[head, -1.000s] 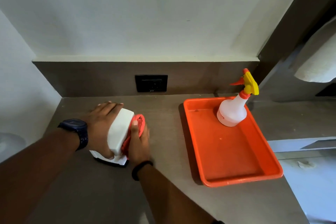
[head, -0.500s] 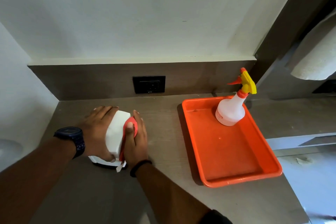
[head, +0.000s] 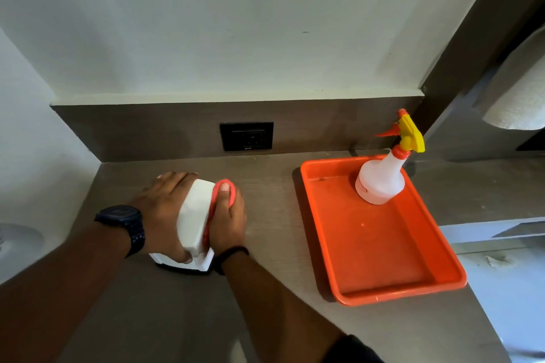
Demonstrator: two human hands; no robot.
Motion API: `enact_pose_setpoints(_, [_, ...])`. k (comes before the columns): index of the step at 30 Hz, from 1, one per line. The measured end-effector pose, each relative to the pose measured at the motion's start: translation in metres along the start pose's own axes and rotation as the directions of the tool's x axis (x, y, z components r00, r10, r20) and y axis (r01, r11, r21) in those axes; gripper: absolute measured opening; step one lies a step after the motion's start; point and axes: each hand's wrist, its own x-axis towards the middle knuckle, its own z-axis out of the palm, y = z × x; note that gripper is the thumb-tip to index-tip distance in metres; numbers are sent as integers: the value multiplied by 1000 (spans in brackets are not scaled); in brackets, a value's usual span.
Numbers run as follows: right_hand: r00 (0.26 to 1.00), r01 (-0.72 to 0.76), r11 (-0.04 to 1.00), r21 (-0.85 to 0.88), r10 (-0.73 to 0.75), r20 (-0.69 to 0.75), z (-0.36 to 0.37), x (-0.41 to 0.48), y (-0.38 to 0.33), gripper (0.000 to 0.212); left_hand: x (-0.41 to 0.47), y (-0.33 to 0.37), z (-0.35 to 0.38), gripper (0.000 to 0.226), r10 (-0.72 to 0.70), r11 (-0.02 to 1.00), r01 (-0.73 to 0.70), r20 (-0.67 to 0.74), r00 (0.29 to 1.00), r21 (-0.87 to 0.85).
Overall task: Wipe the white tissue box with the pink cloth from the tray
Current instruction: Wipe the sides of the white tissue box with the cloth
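Observation:
The white tissue box (head: 194, 216) stands on the grey-brown counter, left of centre. My left hand (head: 163, 210) grips its left side and holds it steady. My right hand (head: 228, 222) presses the pink cloth (head: 228, 191) flat against the box's right face, fingers pointing away from me. Only the cloth's far end and a thin edge along the box show; the rest is hidden under my palm. The orange tray (head: 383, 256) lies to the right of the box.
A white spray bottle (head: 380, 178) with a yellow and orange trigger stands in the tray's far corner. A black wall socket (head: 246, 136) sits in the backsplash behind. A white towel (head: 522, 97) hangs at the upper right. The counter's right edge drops off beyond the tray.
My right hand has slid the pink cloth along the box's right face, away from me toward the far end. My left hand has kept its grip on the box.

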Motion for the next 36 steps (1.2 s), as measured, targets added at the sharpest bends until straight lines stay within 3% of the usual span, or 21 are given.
enact_pose_setpoints(4, [992, -124, 992, -8, 124, -32, 2, -17, 16, 24, 1, -1, 4, 146, -19, 999, 19, 9, 1000, 42])
enact_pose_setpoints(7, [995, -83, 996, 19, 84, -57, 5, -44, 17, 53, 2, -3, 6, 147, -20, 998, 20, 11, 1000, 55])
enact_pose_setpoints(10, [1000, 13, 1000, 12, -12, -26, 6, -38, 0, 36, 3, -5, 5, 143, 4, 999, -5, 5, 1000, 38])
enact_pose_setpoints(13, [998, 64, 998, -19, -65, -10, 3, -8, -18, 35, 2, -4, 2, 135, -12, 1000, 12, -12, 1000, 24])
enact_pose_setpoints(19, [983, -184, 983, -9, 184, 2, 3, -9, 6, 43, -5, 0, 3, 143, -84, 995, 84, -14, 996, 48])
enact_pose_setpoints(24, [999, -22, 1000, -17, 21, -26, 4, -56, 20, 52, -5, 0, -1, 142, -77, 997, 77, 13, 997, -1])
enact_pose_setpoints(29, [995, 92, 994, -50, -91, 38, 4, -17, -3, 30, -6, -1, 2, 130, -39, 999, 39, 0, 999, 24])
enact_pose_setpoints(33, [993, -113, 994, -6, 114, 27, 5, 3, -1, 36, -4, -1, 2, 139, -85, 996, 85, 12, 996, 15])
enact_pose_setpoints(36, [987, -158, 987, -15, 158, 9, 2, -26, 11, 28, -4, 0, 2, 140, -85, 996, 85, 1, 996, 31])
